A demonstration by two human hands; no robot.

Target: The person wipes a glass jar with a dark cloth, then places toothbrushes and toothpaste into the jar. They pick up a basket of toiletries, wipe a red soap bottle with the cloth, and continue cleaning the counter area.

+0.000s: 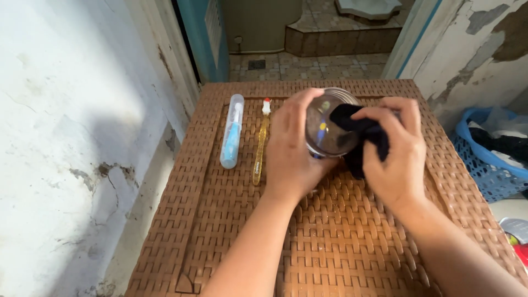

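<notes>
While left hand (pixel 294 151) grips glass (pixel 328 125), right hand (pixel 397 157) pinches dark cloth (pixel 360 135)

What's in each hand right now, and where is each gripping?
Left hand wraps the side wall of the clear glass jar. Right hand pinches the dark cloth bunched at the jar's mouth.

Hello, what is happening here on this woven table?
A person holds a clear glass cup in the left hand above the brown woven table. The right hand presses a dark cloth into the cup's mouth. To the left lie a blue toothbrush case and a yellow toothbrush.
</notes>
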